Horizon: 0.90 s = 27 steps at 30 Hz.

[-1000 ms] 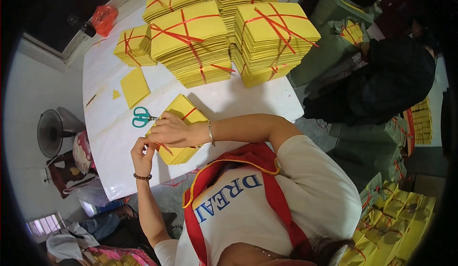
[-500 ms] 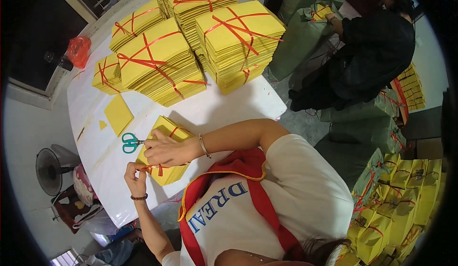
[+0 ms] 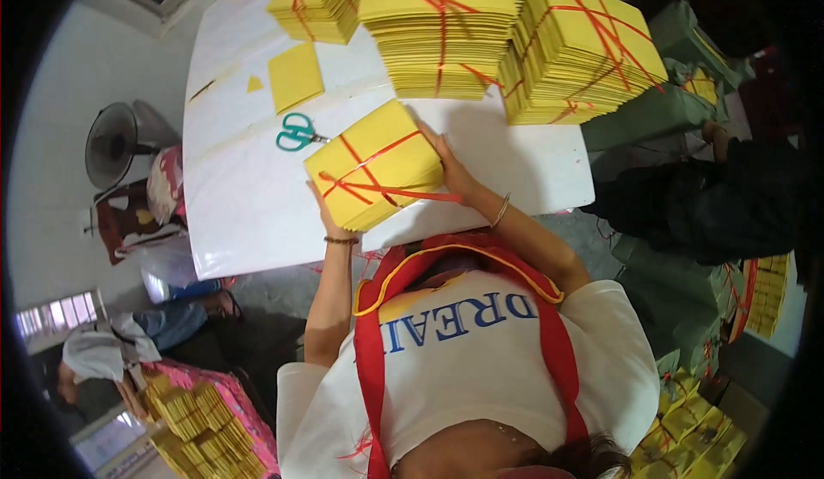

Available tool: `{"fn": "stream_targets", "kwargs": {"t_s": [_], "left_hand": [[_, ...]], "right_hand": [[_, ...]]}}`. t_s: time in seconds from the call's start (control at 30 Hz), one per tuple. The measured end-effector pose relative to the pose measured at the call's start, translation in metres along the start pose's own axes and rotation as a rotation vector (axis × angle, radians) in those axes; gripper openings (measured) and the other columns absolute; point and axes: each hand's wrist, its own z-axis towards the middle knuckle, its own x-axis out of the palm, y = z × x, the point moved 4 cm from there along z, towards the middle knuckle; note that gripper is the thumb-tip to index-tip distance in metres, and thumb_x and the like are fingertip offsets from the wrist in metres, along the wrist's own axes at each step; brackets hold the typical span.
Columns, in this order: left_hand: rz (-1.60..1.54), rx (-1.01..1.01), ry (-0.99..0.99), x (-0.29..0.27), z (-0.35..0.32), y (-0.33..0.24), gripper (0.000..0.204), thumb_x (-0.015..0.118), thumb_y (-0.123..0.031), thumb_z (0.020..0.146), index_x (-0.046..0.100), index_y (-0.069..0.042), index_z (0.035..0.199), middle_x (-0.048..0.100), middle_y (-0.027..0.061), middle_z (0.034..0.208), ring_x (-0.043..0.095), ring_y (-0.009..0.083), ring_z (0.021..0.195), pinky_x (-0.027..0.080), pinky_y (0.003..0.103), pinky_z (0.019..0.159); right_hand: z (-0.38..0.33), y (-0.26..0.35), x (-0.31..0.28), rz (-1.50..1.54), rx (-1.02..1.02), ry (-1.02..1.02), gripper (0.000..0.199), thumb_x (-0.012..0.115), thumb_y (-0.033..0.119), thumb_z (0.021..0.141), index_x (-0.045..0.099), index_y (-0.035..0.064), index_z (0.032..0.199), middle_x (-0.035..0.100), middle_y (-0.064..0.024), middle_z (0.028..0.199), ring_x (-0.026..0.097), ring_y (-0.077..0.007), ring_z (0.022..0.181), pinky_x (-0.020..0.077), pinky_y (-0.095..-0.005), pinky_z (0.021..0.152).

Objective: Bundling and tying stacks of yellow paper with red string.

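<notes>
A bundle of yellow paper packets [image 3: 378, 161], tied crosswise with red ribbon, is between my two hands over the white table. My left hand [image 3: 330, 220], below a beaded bracelet, grips its near left side; most of its fingers are hidden behind the stack. On the opposite side my right hand [image 3: 455, 172], with a bangle on the wrist, presses against the edge, fingers partly visible. A loose ribbon end trails toward the right wrist. Green-handled scissors [image 3: 295, 132] lie just left of the bundle, blade tips hidden by it.
Tall tied yellow stacks [image 3: 446, 50] stand along the far side of the white table [image 3: 245, 209]. A flat yellow piece [image 3: 296, 77] and a small scrap [image 3: 254, 84] lie left. A fan [image 3: 112, 144] stands beyond the left edge. Co-workers are at right [image 3: 712, 204] and lower left [image 3: 99, 354].
My hands have gone from pinching the ribbon on top of the bundle to holding its two sides. The bundle has turned. The whole view has swung, shifting the table and stacks.
</notes>
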Motion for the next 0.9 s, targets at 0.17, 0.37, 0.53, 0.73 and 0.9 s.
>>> {"fn": "stream_targets", "kwargs": {"t_s": [0.17, 0.37, 0.53, 0.73, 0.9], "left_hand": [[-0.031, -0.106, 0.195, 0.038, -0.002, 0.000, 0.060, 0.026, -0.054, 0.087, 0.032, -0.010, 0.128, 0.042, 0.0085, 0.125, 0.044, 0.0237, 0.110, 0.038, 0.037, 0.092], [0.342, -0.343, 0.235, 0.046, 0.041, 0.051, 0.063, 0.024, -0.056, 0.086, 0.032, -0.009, 0.128, 0.044, 0.0093, 0.121, 0.047, 0.0186, 0.106, 0.040, 0.031, 0.088], [0.248, -0.317, 0.383, 0.014, 0.052, 0.066, 0.048, 0.030, -0.040, 0.091, 0.034, -0.007, 0.125, 0.049, 0.0085, 0.115, 0.050, 0.0191, 0.103, 0.045, 0.031, 0.084], [-0.111, -0.465, 0.672, 0.082, 0.017, 0.052, 0.058, 0.026, -0.051, 0.088, 0.028, -0.012, 0.131, 0.034, 0.0094, 0.131, 0.038, 0.0264, 0.115, 0.033, 0.043, 0.096], [0.272, -0.347, 0.483, 0.129, -0.004, 0.024, 0.058, 0.026, -0.050, 0.088, 0.025, -0.011, 0.132, 0.030, 0.0082, 0.133, 0.030, 0.0248, 0.121, 0.028, 0.040, 0.099]], "right_hand": [[-0.031, 0.011, -0.012, -0.014, -0.141, -0.076, 0.052, 0.018, 0.038, 0.093, 0.017, 0.0080, 0.135, 0.022, -0.0045, 0.138, 0.020, -0.0146, 0.127, 0.0138, -0.0295, 0.104], [-0.055, 0.011, -0.052, 0.104, -0.133, -0.323, 0.051, 0.018, 0.038, 0.093, 0.018, 0.0088, 0.135, 0.025, -0.0048, 0.137, 0.023, -0.0152, 0.126, 0.0180, -0.0298, 0.103], [-0.063, 0.015, -0.056, -0.347, -0.246, -0.435, 0.052, 0.016, 0.035, 0.093, 0.012, 0.0042, 0.135, 0.017, -0.0093, 0.140, 0.014, -0.0180, 0.129, 0.0133, -0.0309, 0.105], [-0.071, 0.039, -0.040, -0.264, -0.277, -0.487, 0.058, 0.016, 0.045, 0.091, 0.020, 0.0045, 0.133, 0.025, -0.0095, 0.136, 0.024, -0.0197, 0.125, 0.0200, -0.0305, 0.102], [-0.086, 0.068, -0.039, 0.144, -0.154, -0.439, 0.064, 0.020, 0.053, 0.088, 0.026, 0.0060, 0.131, 0.031, -0.0077, 0.133, 0.031, -0.0166, 0.120, 0.0260, -0.0306, 0.099]]}}
